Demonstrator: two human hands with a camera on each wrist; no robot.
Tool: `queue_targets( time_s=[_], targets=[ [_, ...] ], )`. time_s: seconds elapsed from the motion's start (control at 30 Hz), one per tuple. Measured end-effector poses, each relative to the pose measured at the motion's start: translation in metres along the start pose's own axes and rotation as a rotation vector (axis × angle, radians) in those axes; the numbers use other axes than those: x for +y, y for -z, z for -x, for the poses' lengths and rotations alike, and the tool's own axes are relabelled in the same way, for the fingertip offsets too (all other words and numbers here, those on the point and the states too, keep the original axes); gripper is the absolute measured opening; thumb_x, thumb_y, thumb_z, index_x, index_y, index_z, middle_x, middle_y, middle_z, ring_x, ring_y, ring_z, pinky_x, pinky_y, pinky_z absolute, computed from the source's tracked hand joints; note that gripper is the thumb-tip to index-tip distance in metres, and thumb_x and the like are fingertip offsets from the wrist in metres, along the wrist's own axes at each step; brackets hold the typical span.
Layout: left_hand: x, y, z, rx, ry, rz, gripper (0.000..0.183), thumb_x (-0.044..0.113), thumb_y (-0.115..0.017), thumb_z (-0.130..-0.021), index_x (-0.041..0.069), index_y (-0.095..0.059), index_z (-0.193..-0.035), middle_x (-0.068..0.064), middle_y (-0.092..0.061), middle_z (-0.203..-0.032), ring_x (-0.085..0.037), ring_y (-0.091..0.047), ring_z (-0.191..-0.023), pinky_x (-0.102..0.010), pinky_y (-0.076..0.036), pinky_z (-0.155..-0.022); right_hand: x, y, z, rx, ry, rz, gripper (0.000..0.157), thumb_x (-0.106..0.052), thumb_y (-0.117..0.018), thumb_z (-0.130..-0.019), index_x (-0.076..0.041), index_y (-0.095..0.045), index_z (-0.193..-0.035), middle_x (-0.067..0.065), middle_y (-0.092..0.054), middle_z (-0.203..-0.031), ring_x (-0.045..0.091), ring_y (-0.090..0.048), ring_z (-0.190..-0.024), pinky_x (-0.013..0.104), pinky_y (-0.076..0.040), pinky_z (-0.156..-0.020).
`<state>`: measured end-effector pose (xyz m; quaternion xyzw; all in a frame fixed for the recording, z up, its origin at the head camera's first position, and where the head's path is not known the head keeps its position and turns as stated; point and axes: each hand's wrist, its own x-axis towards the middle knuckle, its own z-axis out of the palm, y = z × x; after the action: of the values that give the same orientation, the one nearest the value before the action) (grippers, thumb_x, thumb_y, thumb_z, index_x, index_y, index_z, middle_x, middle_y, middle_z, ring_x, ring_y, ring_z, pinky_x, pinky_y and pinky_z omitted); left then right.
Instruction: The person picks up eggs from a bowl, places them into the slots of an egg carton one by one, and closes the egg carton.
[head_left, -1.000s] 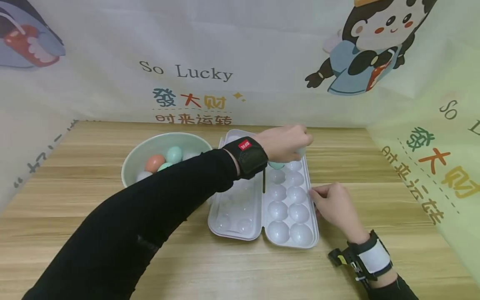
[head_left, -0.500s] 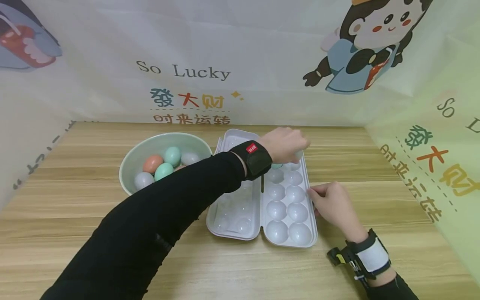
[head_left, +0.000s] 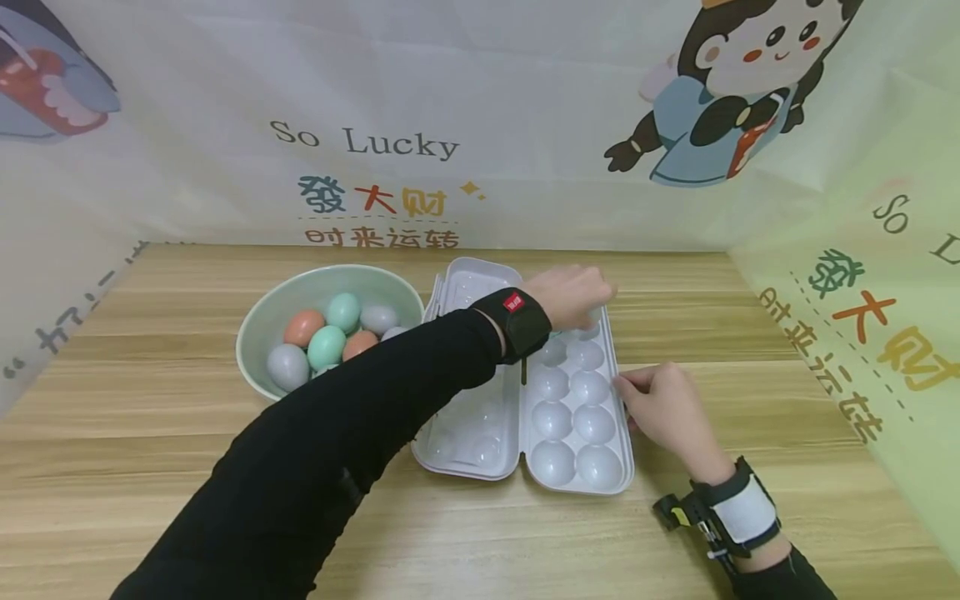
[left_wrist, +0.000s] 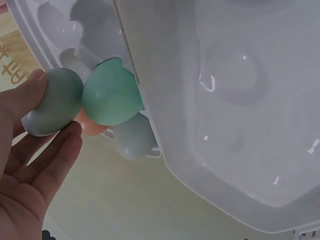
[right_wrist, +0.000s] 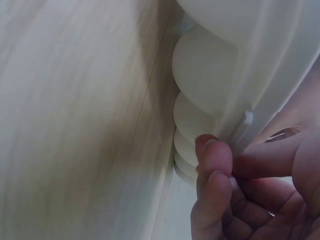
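My left hand [head_left: 572,296] reaches over the far end of an open white plastic egg carton [head_left: 574,392]. In the left wrist view its thumb and fingers grip a pale grey egg [left_wrist: 57,102]. That egg is close beside a green egg [left_wrist: 113,92] seated in the carton, with an orange egg [left_wrist: 91,123] and another grey egg [left_wrist: 134,137] behind. From the head view, the hand hides most of these. Along the carton's right edge, my right hand [head_left: 663,412] pinches the rim [right_wrist: 252,115] between thumb and fingers.
A pale green bowl [head_left: 251,354] left of the carton holds several grey, green and orange eggs. The carton's lid [head_left: 468,425] lies folded back on the bowl's side. My left sleeve [head_left: 330,450] crosses in front of the bowl. A printed backdrop [head_left: 525,192] stands behind the wooden table.
The left hand has come slightly down and left over the carton's far end, its forearm shifting right, so more eggs show in the bowl. The right hand keeps its hold on the rim.
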<state>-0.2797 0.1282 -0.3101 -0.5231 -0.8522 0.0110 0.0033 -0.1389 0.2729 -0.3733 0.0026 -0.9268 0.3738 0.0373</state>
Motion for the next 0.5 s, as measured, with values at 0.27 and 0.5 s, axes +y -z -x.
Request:
queue_targets(
  time_s=[0.27,0.5],
  targets=[
    [0.0016,-0.006,-0.0049,-0.015,-0.041,-0.027,0.024,0.003,-0.072,-0.084,0.003,-0.07,-0.108,-0.008,-0.066,-0.099,-0.019,-0.061,-0.088,-0.028,-0.048,-0.075,0.001,0.0,0.0004,0.005,0.004,-0.001,0.021,-0.005,-0.06,-0.095,0.01,-0.072,-0.102,0.007,-0.064,-0.063,0.021,-0.059,-0.05,0.027,-0.04,-0.042],
    [0.0053,-0.0079,-0.0049,-0.049,-0.032,-0.055,0.022,0.007,-0.073,-0.087,0.005,-0.07,-0.109,-0.008,-0.066,-0.1,-0.018,-0.059,-0.088,-0.026,-0.049,-0.074,0.0008,-0.0004,-0.0006,0.007,-0.003,-0.009,0.02,-0.005,-0.061,-0.094,0.01,-0.072,-0.102,0.009,-0.066,-0.066,0.021,-0.06,-0.05,0.027,-0.043,-0.042]
  ],
)
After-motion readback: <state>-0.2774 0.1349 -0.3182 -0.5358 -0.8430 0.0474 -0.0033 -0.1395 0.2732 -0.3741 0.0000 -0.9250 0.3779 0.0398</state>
